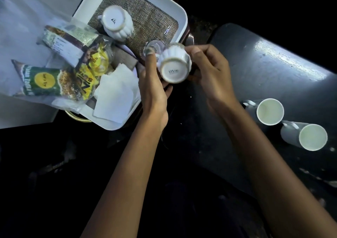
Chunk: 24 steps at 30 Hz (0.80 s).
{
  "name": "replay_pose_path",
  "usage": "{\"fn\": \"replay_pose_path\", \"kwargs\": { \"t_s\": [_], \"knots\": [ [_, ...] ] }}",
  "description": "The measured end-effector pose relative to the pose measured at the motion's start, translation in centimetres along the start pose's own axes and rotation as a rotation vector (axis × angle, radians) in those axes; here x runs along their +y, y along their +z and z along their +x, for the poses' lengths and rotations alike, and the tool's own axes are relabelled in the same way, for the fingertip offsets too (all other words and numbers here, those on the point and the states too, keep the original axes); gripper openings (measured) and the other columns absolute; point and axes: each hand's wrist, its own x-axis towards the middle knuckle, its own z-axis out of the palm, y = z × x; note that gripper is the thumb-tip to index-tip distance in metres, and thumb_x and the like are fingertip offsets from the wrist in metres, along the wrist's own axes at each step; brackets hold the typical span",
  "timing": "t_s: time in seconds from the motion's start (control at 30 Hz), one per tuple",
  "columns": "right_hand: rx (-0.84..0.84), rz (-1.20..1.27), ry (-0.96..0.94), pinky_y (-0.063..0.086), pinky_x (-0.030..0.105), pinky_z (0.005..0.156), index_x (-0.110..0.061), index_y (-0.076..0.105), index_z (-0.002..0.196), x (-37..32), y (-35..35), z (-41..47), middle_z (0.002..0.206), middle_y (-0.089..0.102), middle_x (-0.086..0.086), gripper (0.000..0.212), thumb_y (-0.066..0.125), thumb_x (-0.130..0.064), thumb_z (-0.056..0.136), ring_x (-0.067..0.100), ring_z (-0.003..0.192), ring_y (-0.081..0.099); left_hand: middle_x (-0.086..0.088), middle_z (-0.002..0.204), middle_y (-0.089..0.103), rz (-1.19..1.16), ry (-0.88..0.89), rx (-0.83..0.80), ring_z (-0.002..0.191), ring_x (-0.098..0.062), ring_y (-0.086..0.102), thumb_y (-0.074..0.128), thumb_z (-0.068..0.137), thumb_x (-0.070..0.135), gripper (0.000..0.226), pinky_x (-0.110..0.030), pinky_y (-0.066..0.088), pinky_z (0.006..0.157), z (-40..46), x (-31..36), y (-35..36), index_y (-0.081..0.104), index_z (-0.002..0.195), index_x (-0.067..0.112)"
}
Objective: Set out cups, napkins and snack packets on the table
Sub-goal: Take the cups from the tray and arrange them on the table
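Observation:
A white ribbed cup (pixel 174 63) is held base-up between both hands at the near right edge of the white tray (pixel 179 13). My left hand (pixel 154 84) grips its left side, thumb up by the rim. My right hand (pixel 209 70) pinches its right side. A second ribbed cup (pixel 116 21) stands upside down on the tray's woven mat (pixel 145 17). Snack packets (pixel 54 82) and white napkins (pixel 116 92) lie in the tray's left part. Two white-lined mugs (pixel 269 111) (pixel 312 137) stand upright on the dark table (pixel 255 64) at right.
A small clear glass (pixel 154 46) stands on the tray just behind the held cup. The tray rests on a pale surface (pixel 27 10) at left, over a gold-rimmed object (pixel 78 116). Below and around is dark floor.

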Motion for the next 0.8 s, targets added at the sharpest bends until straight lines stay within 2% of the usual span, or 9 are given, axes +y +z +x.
{"fn": "replay_pose_path", "kwargs": {
  "t_s": [0.1, 0.17, 0.27, 0.33, 0.43, 0.57, 0.63, 0.73, 0.8],
  "knots": [
    [0.084, 0.006, 0.006, 0.048, 0.030, 0.067, -0.021, 0.064, 0.078, 0.3, -1.6, -1.1, 0.076, 0.065, -0.003, 0.013, 0.060, -0.018, 0.090, 0.009, 0.072, 0.058, -0.004, 0.105, 0.070, 0.042, -0.040, -0.016, 0.100, -0.021, 0.068, 0.055, 0.088, 0.050, 0.036, -0.032, 0.055, 0.074, -0.7, -0.9, 0.6, 0.060, 0.107, 0.021],
    [0.117, 0.030, 0.031, 0.048, 0.025, 0.062, -0.021, 0.063, 0.077, 0.4, -2.8, -1.7, 0.073, 0.064, -0.004, 0.011, 0.064, -0.017, 0.087, 0.008, 0.068, 0.057, -0.003, 0.100, 0.071, 0.056, -0.064, -0.045, 0.097, -0.020, 0.069, 0.065, 0.084, 0.040, 0.028, -0.031, 0.057, 0.072, -1.3, -1.4, 1.0, 0.062, 0.103, 0.019],
    [0.048, 0.165, 0.177, 0.054, 0.024, 0.064, -0.017, 0.061, 0.087, 0.3, -4.9, -2.4, 0.088, 0.065, 0.003, 0.007, 0.068, -0.017, 0.085, 0.011, 0.076, 0.062, -0.001, 0.093, 0.072, 0.062, -0.094, -0.150, 0.095, -0.018, 0.069, 0.066, 0.084, 0.027, 0.016, -0.037, 0.057, 0.081, -1.7, -2.0, 0.9, 0.065, 0.097, 0.018],
    [-0.046, 0.235, 0.332, 0.055, 0.022, 0.065, -0.018, 0.058, 0.100, 0.2, -6.7, -2.8, 0.100, 0.065, 0.004, 0.022, 0.070, -0.017, 0.082, 0.011, 0.077, 0.065, 0.002, 0.083, 0.072, 0.052, -0.108, -0.263, 0.088, -0.015, 0.069, 0.062, 0.085, 0.020, 0.005, -0.041, 0.056, 0.086, -2.0, -2.4, 0.7, 0.065, 0.089, 0.018],
    [-0.204, 0.291, 0.433, 0.055, 0.021, 0.064, -0.017, 0.063, 0.099, 0.1, -8.9, -3.6, 0.088, 0.071, -0.001, 0.033, 0.073, -0.015, 0.068, 0.010, 0.070, 0.067, 0.003, 0.083, 0.072, 0.124, -0.120, -0.423, 0.085, -0.012, 0.068, 0.062, 0.081, 0.018, 0.013, -0.046, 0.054, 0.089, -2.3, -3.0, 0.4, 0.062, 0.094, 0.018],
    [-0.231, 0.243, 0.431, 0.057, 0.029, 0.084, -0.009, 0.056, 0.124, 0.8, -11.3, -5.2, 0.106, 0.068, 0.006, 0.069, 0.075, -0.010, 0.058, 0.015, 0.093, 0.068, 0.007, 0.097, 0.069, 0.415, -0.108, -0.610, 0.095, -0.010, 0.062, 0.064, 0.071, 0.025, 0.030, -0.044, 0.047, 0.088, -2.4, -3.4, -0.1, 0.064, 0.100, 0.028],
    [-0.235, 0.207, 0.392, 0.057, 0.026, 0.082, -0.010, 0.055, 0.125, 1.3, -12.4, -6.3, 0.109, 0.068, 0.005, 0.074, 0.076, -0.005, 0.054, 0.013, 0.096, 0.068, 0.011, 0.101, 0.068, 0.517, -0.088, -0.685, 0.100, -0.009, 0.062, 0.069, 0.069, 0.020, 0.037, -0.041, 0.046, 0.091, -2.5, -3.7, 0.0, 0.066, 0.103, 0.033],
    [-0.242, 0.069, 0.324, 0.054, 0.026, 0.088, -0.007, 0.055, 0.125, 1.9, -13.6, -8.0, 0.117, 0.067, 0.007, 0.077, 0.078, -0.001, 0.052, 0.014, 0.104, 0.065, 0.010, 0.102, 0.069, 0.603, -0.002, -0.820, 0.097, -0.002, 0.064, 0.080, 0.065, 0.006, 0.052, -0.021, 0.048, 0.085, -2.9, -4.4, 0.4, 0.065, 0.109, 0.027],
    [-0.213, -0.032, 0.299, 0.052, 0.029, 0.093, -0.009, 0.056, 0.125, 2.5, -14.5, -9.2, 0.117, 0.068, 0.005, 0.078, 0.082, -0.001, 0.052, 0.011, 0.106, 0.064, 0.008, 0.110, 0.069, 0.709, 0.050, -0.887, 0.101, 0.000, 0.063, 0.082, 0.062, 0.006, 0.057, -0.012, 0.047, 0.082, -3.2, -5.0, 0.9, 0.064, 0.115, 0.020]
  ]
}}
